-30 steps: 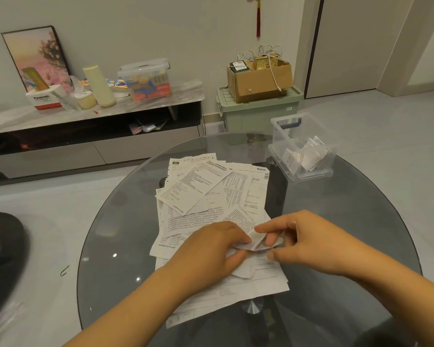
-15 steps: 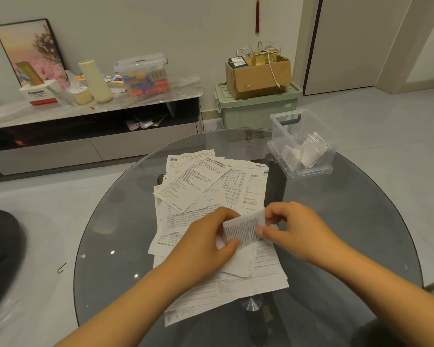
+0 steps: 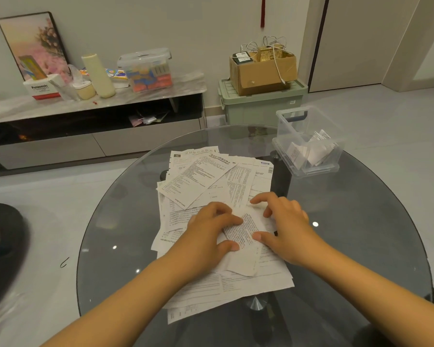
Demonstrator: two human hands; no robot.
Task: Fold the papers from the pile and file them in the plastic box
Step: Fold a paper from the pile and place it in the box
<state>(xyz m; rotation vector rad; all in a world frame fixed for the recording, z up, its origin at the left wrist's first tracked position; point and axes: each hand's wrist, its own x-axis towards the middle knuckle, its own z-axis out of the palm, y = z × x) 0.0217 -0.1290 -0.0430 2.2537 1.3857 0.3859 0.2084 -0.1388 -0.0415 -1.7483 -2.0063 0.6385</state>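
— Hands?
— Left hand (image 3: 211, 230) and right hand (image 3: 283, 226), fingers spread, press a small paper (image 3: 246, 231) flat on the pile (image 3: 211, 179).
— Box?
— Plastic box (image 3: 308, 144) at two o'clock.

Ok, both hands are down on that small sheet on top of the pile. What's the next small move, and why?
Probably run the fingertips along the fold to crease it flat. The left hand and right hand press the small folded sheet against the pile, fingers spread at its edges rather than pinching it. It likely needs a firm crease before it goes into the plastic box, which already holds folded papers.
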